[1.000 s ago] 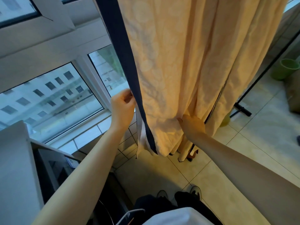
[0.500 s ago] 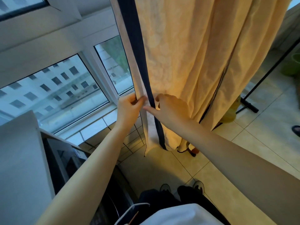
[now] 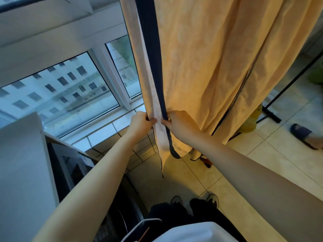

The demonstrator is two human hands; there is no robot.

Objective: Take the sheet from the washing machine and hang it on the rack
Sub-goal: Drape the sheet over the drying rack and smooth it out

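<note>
Sheet (image 3: 201, 67) hung in folds from above frame, lower hem just above floor (image 3: 262, 165), beside window (image 3: 61, 91). Left hand (image 3: 140, 121) pinched pale edge strip; right hand (image 3: 180, 123) pinched navy border just beside it. Rack (image 3: 272, 109) leg stood right of sheet.

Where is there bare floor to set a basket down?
Bare tiles lie between the hem of the sheet and the person's shoes, and right of the sheet, before the slipper. It is crowded under the sheet, around the rack foot.
</note>
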